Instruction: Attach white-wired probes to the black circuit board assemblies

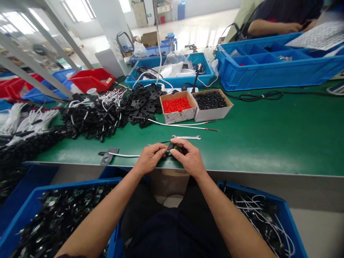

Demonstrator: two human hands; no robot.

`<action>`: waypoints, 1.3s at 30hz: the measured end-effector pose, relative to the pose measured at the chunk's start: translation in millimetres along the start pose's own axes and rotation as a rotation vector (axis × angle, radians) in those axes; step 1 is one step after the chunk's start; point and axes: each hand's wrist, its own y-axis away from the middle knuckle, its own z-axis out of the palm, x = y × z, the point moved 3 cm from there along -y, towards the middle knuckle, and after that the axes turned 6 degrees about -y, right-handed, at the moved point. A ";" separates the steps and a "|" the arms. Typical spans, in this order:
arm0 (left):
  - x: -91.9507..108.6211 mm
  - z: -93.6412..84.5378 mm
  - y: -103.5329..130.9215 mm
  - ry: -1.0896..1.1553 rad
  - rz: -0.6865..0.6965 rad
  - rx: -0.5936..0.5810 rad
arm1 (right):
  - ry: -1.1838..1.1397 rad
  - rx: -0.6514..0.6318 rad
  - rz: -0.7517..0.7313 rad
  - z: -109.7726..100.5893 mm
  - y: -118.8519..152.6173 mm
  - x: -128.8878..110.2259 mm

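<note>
Near the table's front edge, my right hand (pixel 190 157) is closed around a small black housing with a green circuit board (pixel 177 147) showing in it. My left hand (pixel 150 157) pinches a white cable (pixel 126 156) close to its end, where a bit of red shows right beside the housing. Leftward, the cable runs to a flat black bracket (pixel 109 156) lying on the table. Just beyond my hands lies a metal open-ended wrench (pixel 186 137). Two more white cables (pixel 182 125) with bare copper ends lie behind it. My fingers hide part of the housing and the cable end.
Small boxes of red caps (pixel 176 105) and black caps (pixel 210 100) stand behind the wrench. Black brackets (pixel 143 102) and cabled parts (pixel 91 116) are heaped left. Blue bins (pixel 34 193) (pixel 288 215) flank my legs below the table edge. Across the table, a person (pixel 287 18) sits behind a divided blue crate (pixel 268 77).
</note>
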 end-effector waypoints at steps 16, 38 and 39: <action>6.1 1.5 4.8 0.074 -0.033 0.145 | 0.034 -0.018 0.037 2.7 0.9 6.7; 5.3 1.8 2.4 0.122 -0.072 0.279 | 0.047 -0.030 0.048 3.9 1.1 9.6; 5.2 2.0 2.5 0.128 -0.070 0.284 | 0.046 -0.029 0.052 3.9 1.1 9.7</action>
